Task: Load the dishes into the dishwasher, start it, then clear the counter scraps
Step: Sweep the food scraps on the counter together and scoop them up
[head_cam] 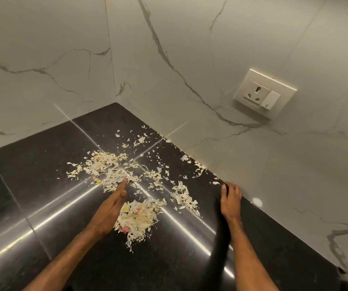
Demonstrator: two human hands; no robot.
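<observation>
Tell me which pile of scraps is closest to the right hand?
The small pile between the two hands, left of the right hand. The bigger far pile and near pile both lie by the left hand.

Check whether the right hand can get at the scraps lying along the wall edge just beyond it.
Probably yes. The right hand rests on the counter beside the wall, and the nearest edge scraps lie just ahead of its fingers, with nothing between them.
</observation>
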